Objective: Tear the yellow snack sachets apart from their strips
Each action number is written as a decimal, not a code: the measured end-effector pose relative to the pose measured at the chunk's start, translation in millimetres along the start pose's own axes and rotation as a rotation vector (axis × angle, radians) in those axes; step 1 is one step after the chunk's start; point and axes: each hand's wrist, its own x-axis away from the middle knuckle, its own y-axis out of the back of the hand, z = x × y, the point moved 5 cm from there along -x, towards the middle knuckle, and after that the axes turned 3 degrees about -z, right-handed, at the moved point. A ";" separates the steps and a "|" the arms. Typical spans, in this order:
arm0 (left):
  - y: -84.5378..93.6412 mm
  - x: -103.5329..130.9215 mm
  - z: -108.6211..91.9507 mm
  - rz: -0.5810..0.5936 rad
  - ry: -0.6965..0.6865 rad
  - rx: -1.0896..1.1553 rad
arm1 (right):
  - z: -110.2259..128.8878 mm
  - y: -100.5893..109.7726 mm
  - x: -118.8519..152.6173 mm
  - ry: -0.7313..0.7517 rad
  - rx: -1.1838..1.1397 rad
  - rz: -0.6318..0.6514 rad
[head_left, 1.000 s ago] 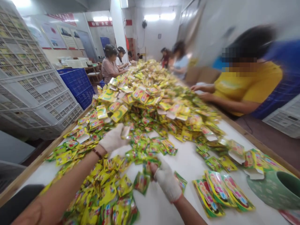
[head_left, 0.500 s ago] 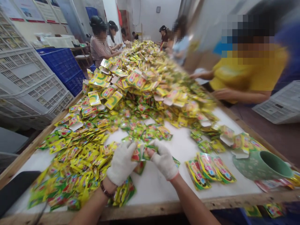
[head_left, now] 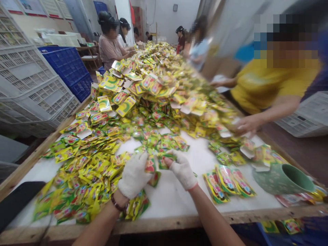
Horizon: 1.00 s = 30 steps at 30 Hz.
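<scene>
Both hands wear white gloves over the near part of the table. My left hand [head_left: 134, 175] is closed on a small green and red packet [head_left: 150, 165], its thumb side toward the middle. My right hand [head_left: 180, 170] pinches another green packet [head_left: 162, 160] between thumb and fingers. Just below my left hand's packet, a further packet [head_left: 154, 179] shows. Yellow and green packets [head_left: 87, 174] lie heaped to the left. Three larger yellow packs [head_left: 228, 180] lie overlapping to the right of my right hand.
A long mound of packets and small boxes [head_left: 151, 83] runs down the table. A green bowl [head_left: 271, 179] lies tilted at right. A person in yellow [head_left: 266, 85] reaches over the right edge. White crates [head_left: 38, 78] stand at left; a black object [head_left: 23, 201] lies near left.
The packets in my hands have shifted slightly, with a small gap between them. The person in yellow has extended a hand over the table's right side. The view has moved a little.
</scene>
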 end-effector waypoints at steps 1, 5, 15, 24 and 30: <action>-1.0 0.5 0.3 0.011 -0.002 -0.003 | 0.3 0.2 0.2 0.031 0.048 0.001; -6.4 1.7 -0.2 0.050 -0.031 0.001 | 1.2 -1.2 1.5 0.142 0.157 0.057; -4.8 5.0 -12.8 0.051 -0.225 0.042 | -9.7 -2.9 1.2 0.001 0.113 0.090; -9.8 7.3 -14.0 0.013 -0.120 0.043 | 3.8 -11.0 7.6 0.230 0.343 0.005; -12.6 3.9 -14.2 0.012 -0.200 0.028 | -7.6 -1.7 2.8 0.087 0.123 0.124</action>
